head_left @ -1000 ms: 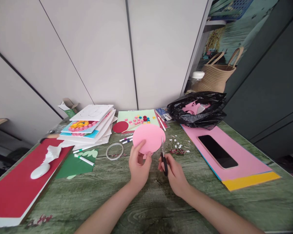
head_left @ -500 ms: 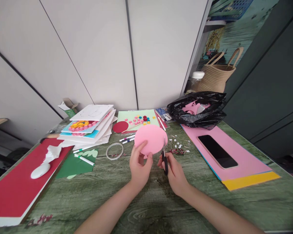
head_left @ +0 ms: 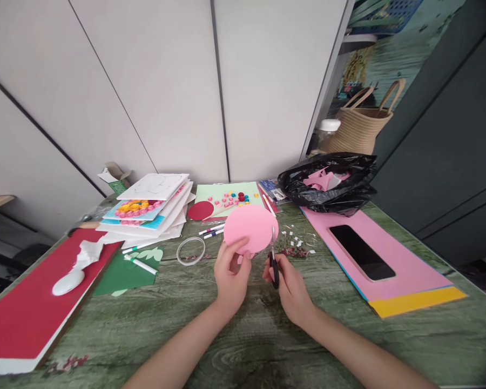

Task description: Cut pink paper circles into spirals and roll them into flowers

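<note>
A round piece of pink paper (head_left: 251,229) is held up above the table in front of me. My left hand (head_left: 231,273) pinches its lower left edge between thumb and fingers. In my right hand (head_left: 289,283) is a pair of black-handled scissors (head_left: 274,267), fingers wrapped round the handles. The blades point away from me and lie at the paper's right edge. Small white scraps (head_left: 294,239) are scattered on the table to the right of the scissors.
Behind the paper lies a pale green sheet (head_left: 210,190) with small coloured paper rolls and a red disc (head_left: 200,210). To the left are a tape roll (head_left: 191,252), markers (head_left: 141,264) and stacked cards (head_left: 157,186). A phone (head_left: 362,252) and black plastic bag (head_left: 328,197) stand right.
The pink paper has turned slightly and risen a little in my left hand. The scissors stay at its right edge, with hardly any shift of my right hand.
</note>
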The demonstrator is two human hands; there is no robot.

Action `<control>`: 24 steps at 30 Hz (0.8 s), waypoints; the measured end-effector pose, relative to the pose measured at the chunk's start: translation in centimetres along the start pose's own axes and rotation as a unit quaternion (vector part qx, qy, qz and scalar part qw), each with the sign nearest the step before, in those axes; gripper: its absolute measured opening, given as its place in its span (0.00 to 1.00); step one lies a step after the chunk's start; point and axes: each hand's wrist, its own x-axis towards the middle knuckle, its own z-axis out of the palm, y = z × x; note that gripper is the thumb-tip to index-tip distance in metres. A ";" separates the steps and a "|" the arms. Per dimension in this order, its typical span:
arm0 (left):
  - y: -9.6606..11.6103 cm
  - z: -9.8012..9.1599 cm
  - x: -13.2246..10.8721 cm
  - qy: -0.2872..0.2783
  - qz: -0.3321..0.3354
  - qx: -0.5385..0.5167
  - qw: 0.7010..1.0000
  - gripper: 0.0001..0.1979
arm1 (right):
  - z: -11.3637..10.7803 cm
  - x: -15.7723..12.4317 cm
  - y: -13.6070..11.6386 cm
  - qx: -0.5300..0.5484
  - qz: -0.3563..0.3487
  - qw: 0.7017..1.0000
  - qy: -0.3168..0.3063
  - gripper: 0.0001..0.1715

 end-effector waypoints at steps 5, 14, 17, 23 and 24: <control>0.0 0.1 0.0 0.002 -0.009 -0.003 1.000 0.13 | -0.1 0.0 -0.1 -0.003 0.001 1.000 -0.002 0.08; -0.1 0.1 -0.1 0.009 -0.016 0.002 1.000 0.16 | 0.0 0.0 0.0 -0.011 -0.005 1.000 -0.005 0.09; 0.0 0.1 0.0 0.014 -0.016 0.001 1.000 0.17 | 0.0 0.0 0.1 -0.017 0.000 1.000 -0.005 0.08; 0.3 0.0 0.2 0.030 -0.026 0.009 0.999 0.17 | 0.1 -0.1 0.0 -0.015 0.002 1.000 -0.016 0.08; 0.2 0.0 0.2 0.031 -0.029 0.012 0.999 0.17 | 0.1 -0.1 -0.1 -0.014 0.002 1.000 -0.016 0.08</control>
